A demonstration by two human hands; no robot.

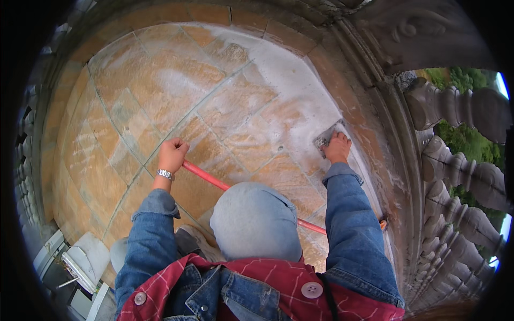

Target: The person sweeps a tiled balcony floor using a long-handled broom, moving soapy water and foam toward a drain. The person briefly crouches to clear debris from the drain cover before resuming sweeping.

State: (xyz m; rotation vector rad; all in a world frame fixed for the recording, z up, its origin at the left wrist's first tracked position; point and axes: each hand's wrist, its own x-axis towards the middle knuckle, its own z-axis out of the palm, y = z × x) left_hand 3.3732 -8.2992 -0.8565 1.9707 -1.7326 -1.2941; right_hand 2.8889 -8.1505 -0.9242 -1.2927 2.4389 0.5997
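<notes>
My left hand (pixel 172 153), with a metal watch at its wrist, is closed around the end of a red hose or pole (pixel 204 175). This runs down to the right, passes behind my raised knee (pixel 255 220), and shows again beyond it. On the right, my right hand (pixel 338 147) reaches down onto a small grey square piece (pixel 321 141) with a rough, grate-like surface, set near the floor's edge. My palm and fingers cover part of it, so whether they grip it is hidden. Whitish, foamy water (pixel 289 80) covers the floor around and above this hand.
Wet orange-brown stone tiles (pixel 132 92) spread ahead and left. A stone balustrade (pixel 461 172) with thick balusters and a moulded base (pixel 385 100) borders the right. A small orange object (pixel 383 224) lies by the right edge. White and grey items (pixel 86 257) stand at the lower left.
</notes>
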